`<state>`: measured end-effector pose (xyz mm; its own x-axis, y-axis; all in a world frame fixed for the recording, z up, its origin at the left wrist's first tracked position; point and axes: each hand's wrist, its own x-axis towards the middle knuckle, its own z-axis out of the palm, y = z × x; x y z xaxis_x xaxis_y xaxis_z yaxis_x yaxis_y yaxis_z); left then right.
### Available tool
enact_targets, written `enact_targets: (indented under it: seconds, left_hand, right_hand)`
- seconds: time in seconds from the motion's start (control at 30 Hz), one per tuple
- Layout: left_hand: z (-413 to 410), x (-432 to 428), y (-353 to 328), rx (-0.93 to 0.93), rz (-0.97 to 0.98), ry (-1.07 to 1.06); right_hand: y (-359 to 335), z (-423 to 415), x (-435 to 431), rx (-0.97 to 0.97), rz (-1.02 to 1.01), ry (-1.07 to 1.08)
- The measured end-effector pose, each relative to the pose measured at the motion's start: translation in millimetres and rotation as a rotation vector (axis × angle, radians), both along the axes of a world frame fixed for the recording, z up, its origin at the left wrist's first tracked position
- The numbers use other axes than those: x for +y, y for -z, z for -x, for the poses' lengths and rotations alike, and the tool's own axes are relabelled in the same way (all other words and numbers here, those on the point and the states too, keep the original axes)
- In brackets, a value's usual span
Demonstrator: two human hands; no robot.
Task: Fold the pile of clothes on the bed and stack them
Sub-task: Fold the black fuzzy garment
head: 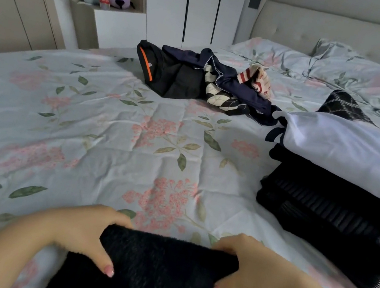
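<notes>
Your left hand (89,235) and right hand (255,269) are gripping the black garment's (160,278) far edge at 6 o'clock on the bed (85,125), fingers curled over and thumbs angling inward, so you are likely finishing its fold and next lifting it level onto the stack (339,195) at 3 o'clock.
</notes>
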<state>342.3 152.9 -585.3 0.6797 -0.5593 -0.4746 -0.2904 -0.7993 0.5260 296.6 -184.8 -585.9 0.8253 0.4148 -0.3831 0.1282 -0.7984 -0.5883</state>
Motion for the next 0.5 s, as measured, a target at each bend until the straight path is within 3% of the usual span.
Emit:
enact_targets:
  seconds: [0.13,0.23,0.33,0.5]
  left_hand:
    - [-5.2,-1.8,1.0,0.088,0.27,-0.306]
    - [-10.6,-8.5,8.5,-0.013,0.427,-0.624]
    - [-12.4,-11.6,12.9,0.021,0.46,-0.798]
    - [-10.5,-3.1,7.6,0.42,0.534,-0.836]
  right_hand:
    - [1.5,-13.4,-20.2,-0.051,-0.148,0.356]
    - [10.2,-22.6,-33.3,-0.149,-0.191,0.622]
    - [12.0,-23.4,-39.9,-0.06,-0.172,0.702]
    - [5.5,-11.5,-41.4,0.176,-0.121,0.6]
